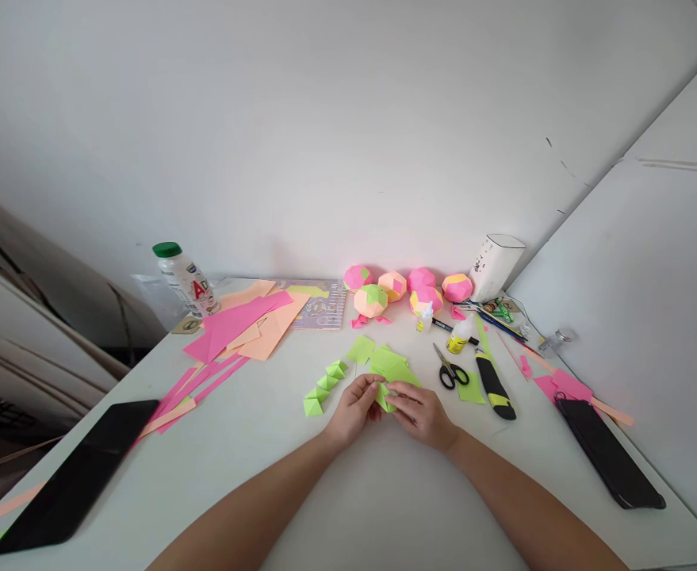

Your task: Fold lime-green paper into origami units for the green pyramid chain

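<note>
Both my hands meet over the middle of the white table (277,468). My left hand (355,408) and my right hand (420,412) pinch one small folded green paper piece (384,396) between their fingertips. Just beyond it lie loose green paper squares (384,358). To the left, a row of folded green units (324,385) runs diagonally. Black-handled scissors (452,369) lie to the right of my right hand.
Several pink, orange and green paper balls (404,289) line the wall. Pink and orange sheets (247,323) and strips lie at back left by a green-capped bottle (185,279). Glue bottles (458,337), a yellow-black cutter (494,386), pens and a white box (494,266) sit right. Dark devices (80,476), (607,460) flank me.
</note>
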`<action>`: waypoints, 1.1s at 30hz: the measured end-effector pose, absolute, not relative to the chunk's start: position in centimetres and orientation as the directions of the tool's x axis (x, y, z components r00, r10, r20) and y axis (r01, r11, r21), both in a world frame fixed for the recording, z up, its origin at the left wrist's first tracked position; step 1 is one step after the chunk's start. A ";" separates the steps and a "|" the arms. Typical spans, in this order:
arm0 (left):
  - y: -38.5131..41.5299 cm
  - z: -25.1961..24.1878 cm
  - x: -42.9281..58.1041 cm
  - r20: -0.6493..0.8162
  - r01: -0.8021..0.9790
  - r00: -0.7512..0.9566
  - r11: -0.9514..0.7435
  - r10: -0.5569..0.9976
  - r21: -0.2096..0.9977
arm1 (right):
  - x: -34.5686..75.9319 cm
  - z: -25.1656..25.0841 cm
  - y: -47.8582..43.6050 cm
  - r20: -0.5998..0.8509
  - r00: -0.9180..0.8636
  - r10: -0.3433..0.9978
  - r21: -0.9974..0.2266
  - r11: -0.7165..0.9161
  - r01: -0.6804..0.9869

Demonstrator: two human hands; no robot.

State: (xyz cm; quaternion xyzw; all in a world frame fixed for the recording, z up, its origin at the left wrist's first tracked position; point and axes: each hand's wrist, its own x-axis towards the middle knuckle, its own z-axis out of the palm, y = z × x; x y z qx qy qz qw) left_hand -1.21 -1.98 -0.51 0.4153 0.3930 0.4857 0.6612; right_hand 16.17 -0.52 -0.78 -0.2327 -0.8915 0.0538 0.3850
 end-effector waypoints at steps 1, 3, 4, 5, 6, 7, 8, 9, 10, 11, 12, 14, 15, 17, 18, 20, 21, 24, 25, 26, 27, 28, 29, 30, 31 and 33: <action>-2.0 -0.5 -1.2 -0.119 -0.311 0.210 0.182 0.970 0.933 | 16.2 -0.8 -0.5 0.664 -0.597 0.449 -0.261 0.888 0.378; -2.0 -0.5 -1.2 -0.121 -0.301 0.195 0.177 0.973 0.937 | 16.2 -0.7 -0.5 0.677 -0.600 0.427 -0.228 0.896 0.381; -2.0 -0.5 -1.2 -0.120 -0.295 0.193 0.175 0.974 0.939 | 16.1 -0.6 -0.6 0.684 -0.600 0.415 -0.213 0.900 0.380; -2.0 -0.5 -1.2 -0.119 -0.288 0.195 0.173 0.974 0.942 | 16.1 -0.5 -0.6 0.689 -0.601 0.406 -0.202 0.903 0.378; -2.1 -0.6 -1.2 -0.117 -0.280 0.200 0.171 0.973 0.945 | 16.1 -0.3 -0.6 0.692 -0.602 0.400 -0.197 0.906 0.375; -2.1 -0.6 -1.2 -0.113 -0.271 0.205 0.167 0.972 0.948 | 16.0 -0.2 -0.7 0.693 -0.601 0.398 -0.197 0.907 0.373; -2.1 -0.6 -1.2 -0.107 -0.260 0.209 0.161 0.972 0.952 | 16.0 -0.1 -0.7 0.693 -0.599 0.401 -0.202 0.906 0.372; -2.2 -0.7 -1.2 -0.100 -0.247 0.212 0.152 0.972 0.957 | 15.9 -0.1 -0.7 0.691 -0.597 0.408 -0.212 0.904 0.372; -2.2 -0.7 -1.1 -0.094 -0.232 0.211 0.144 0.973 0.962 | 15.9 0.0 -0.7 0.689 -0.595 0.414 -0.223 0.902 0.370; -2.2 -0.8 -1.1 -0.091 -0.216 0.207 0.136 0.974 0.967 | 15.9 0.0 -0.8 0.686 -0.594 0.421 -0.235 0.900 0.366; -2.3 -0.9 -1.0 -0.089 -0.200 0.201 0.130 0.975 0.971 | 15.9 -0.1 -0.8 0.681 -0.594 0.428 -0.247 0.898 0.364; -2.3 -1.0 -0.9 -0.092 -0.172 0.191 0.126 0.977 0.977 | 15.9 -0.2 -0.7 0.665 -0.595 0.451 -0.276 0.889 0.366; -2.3 -1.0 -0.8 -0.094 -0.159 0.186 0.124 0.978 0.979 | 15.9 -0.2 -0.7 0.653 -0.596 0.467 -0.293 0.882 0.370; -2.4 -1.1 -0.8 -0.088 -0.134 0.177 0.113 0.980 0.985 | 15.9 -0.4 -0.7 0.624 -0.596 0.506 -0.340 0.862 0.376; -2.4 -1.2 -0.8 -0.085 -0.120 0.174 0.107 0.981 0.987 | 15.9 -0.4 -0.7 0.607 -0.597 0.525 -0.366 0.851 0.376; -2.4 -1.2 -0.8 -0.080 -0.091 0.172 0.097 0.982 0.991 | 15.9 -0.6 -0.7 0.576 -0.598 0.558 -0.422 0.829 0.367; -2.4 -1.2 -0.8 -0.080 -0.079 0.177 0.095 0.981 0.992 | 15.9 -0.6 -0.7 0.564 -0.592 0.575 -0.452 0.816 0.361; -2.4 -1.1 -0.9 -0.071 -0.053 0.216 0.084 0.974 0.995 | 15.9 -0.6 -0.6 0.542 -0.538 0.646 -0.563 0.754 0.338; -2.4 -1.1 -1.0 -0.067 -0.041 0.232 0.079 0.970 0.996 | 15.9 -0.5 -0.6 0.530 -0.512 0.677 -0.605 0.724 0.332; -2.4 -1.1 -1.0 -0.069 -0.023 0.248 0.077 0.966 0.997 | 15.9 -0.5 -0.5 0.510 -0.486 0.710 -0.646 0.689 0.328; -2.4 -1.1 -1.1 -0.070 -0.006 0.267 0.074 0.961 0.997 | 15.8 -0.4 -0.5 0.481 -0.467 0.742 -0.687 0.650 0.326; -2.4 -1.2 -1.1 -0.067 0.008 0.280 0.068 0.958 0.998 | 15.8 -0.3 -0.4 0.443 -0.454 0.773 -0.727 0.606 0.324; -2.4 -1.2 -1.2 -0.064 0.021 0.293 0.061 0.954 0.998 | 15.8 -0.2 -0.3 0.396 -0.446 0.803 -0.767 0.556 0.320; -2.4 -1.2 -1.3 -0.060 0.033 0.305 0.053 0.950 0.998 | 15.8 -0.2 -0.2 0.347 -0.440 0.828 -0.806 0.503 0.312; -2.4 -1.1 -1.3 -0.056 0.044 0.316 0.044 0.947 0.998 | 15.9 -0.2 -0.2 0.299 -0.434 0.850 -0.842 0.449 0.299; -2.5 -0.9 -1.4 -0.042 0.057 0.346 0.024 0.937 0.998 | 15.9 -0.2 -0.1 0.222 -0.420 0.880 -0.898 0.352 0.263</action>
